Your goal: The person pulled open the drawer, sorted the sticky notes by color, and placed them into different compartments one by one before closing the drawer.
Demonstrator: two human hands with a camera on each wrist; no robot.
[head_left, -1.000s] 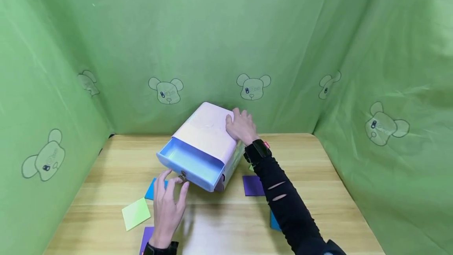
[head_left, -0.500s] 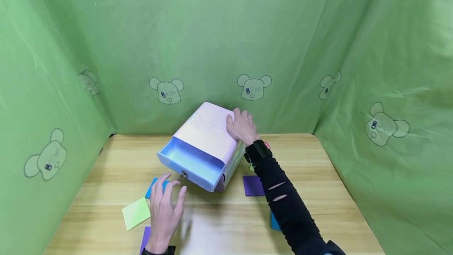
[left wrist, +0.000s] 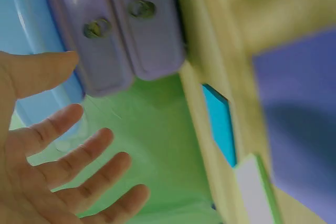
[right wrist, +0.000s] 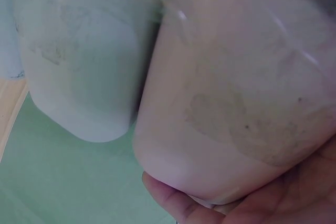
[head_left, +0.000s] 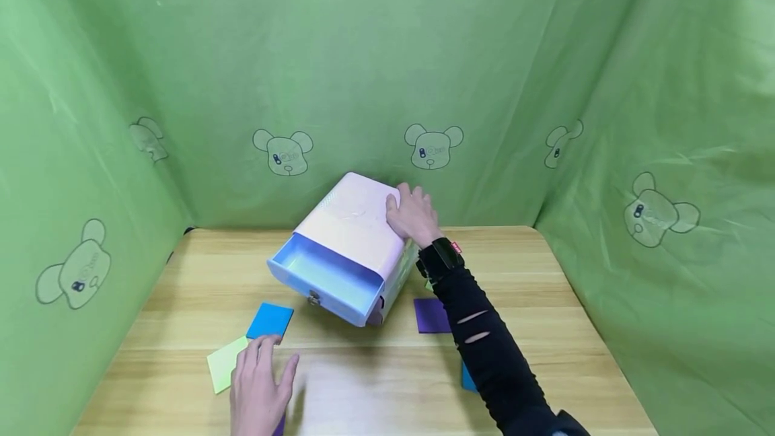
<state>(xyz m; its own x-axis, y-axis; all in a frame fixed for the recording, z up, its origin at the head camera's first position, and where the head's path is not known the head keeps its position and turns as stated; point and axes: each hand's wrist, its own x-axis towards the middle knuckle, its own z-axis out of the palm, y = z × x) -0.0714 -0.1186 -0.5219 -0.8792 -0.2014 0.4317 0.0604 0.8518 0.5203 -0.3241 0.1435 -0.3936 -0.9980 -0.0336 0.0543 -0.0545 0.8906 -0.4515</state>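
A small plastic drawer cabinet (head_left: 351, 221) with a pale pink top stands turned at an angle toward the back of the table. Its blue top drawer (head_left: 327, 271) is pulled out, with a metal latch at the front. Below it, two purple drawers (left wrist: 89, 35) are closed in the left wrist view. My right hand (head_left: 413, 214) grips the cabinet's back right corner, fingers curled over the edge. My left hand (head_left: 259, 389) is off the cabinet, fingers spread and holding nothing. It hovers by a light green square (head_left: 223, 363) and over a purple square (left wrist: 304, 103).
A blue square (head_left: 270, 320) lies in front of the cabinet on the left. Toward the right are another purple square (head_left: 432, 316) and a blue piece (head_left: 468, 379) partly behind the right sleeve. Green cloth walls (head_left: 363, 73) enclose the wooden table (head_left: 514, 288) at back and sides.
My left hand has left the blue drawer's latch and drawn back down toward the near left squares. The right hand and the cabinet stay put, the drawer still pulled out.
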